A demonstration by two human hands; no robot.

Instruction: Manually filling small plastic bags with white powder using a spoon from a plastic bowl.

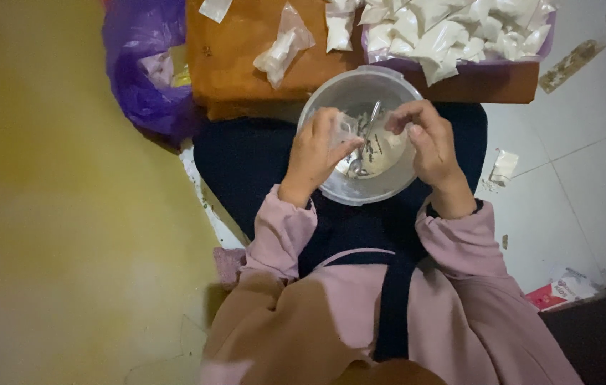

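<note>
Pouch (pixel 346 130) between left hand (pixel 315 153) and right hand (pixel 428 142), over bowl (pixel 331 96).

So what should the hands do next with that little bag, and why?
Probably scoop powder with the spoon into the small clear bag. The left hand holds the bag over the bowl, and the right hand is at the spoon.

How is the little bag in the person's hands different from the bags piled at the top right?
The small bag, held over the bowl, looks clear and nearly empty; the piled bags bulge with white powder. The held one sits between the left hand and right hand; the piled ones lie loose in a heap. Both are small clear plastic bags.
</note>
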